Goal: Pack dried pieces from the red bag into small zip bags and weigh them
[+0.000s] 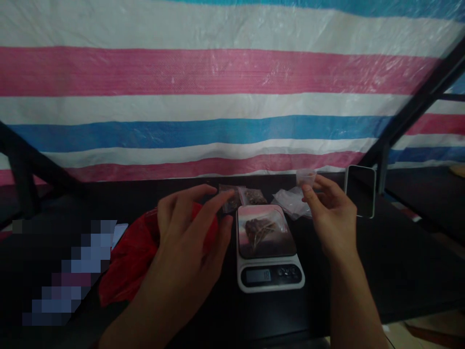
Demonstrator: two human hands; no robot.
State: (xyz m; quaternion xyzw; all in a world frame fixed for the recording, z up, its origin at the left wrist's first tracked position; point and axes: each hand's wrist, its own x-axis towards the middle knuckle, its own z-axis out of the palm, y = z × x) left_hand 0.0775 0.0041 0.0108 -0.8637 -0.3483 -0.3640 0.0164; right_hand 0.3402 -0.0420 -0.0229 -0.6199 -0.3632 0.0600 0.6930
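Observation:
My left hand (192, 237) hovers over a crumpled red plastic bag (127, 261), its fingers spread and nothing in them. Left of centre on the black table stands a white digital kitchen scale (241, 281) with a lit display. A clear plastic bag of dried brown pieces (259, 230) lies on its metal plate. Right of the scale, my right hand (332, 208) pinches a small translucent plastic cup (305, 178) between thumb and fingers; what is inside it is hard to make out.
Behind the scale lie two small filled bags (230, 198) (255, 196). A pile of clear plastic bags (292, 203) is beside them. A tablet-like dark panel (359, 191) stands at the right. Striped sheeting (218, 72) hangs behind, between black metal posts (383, 165).

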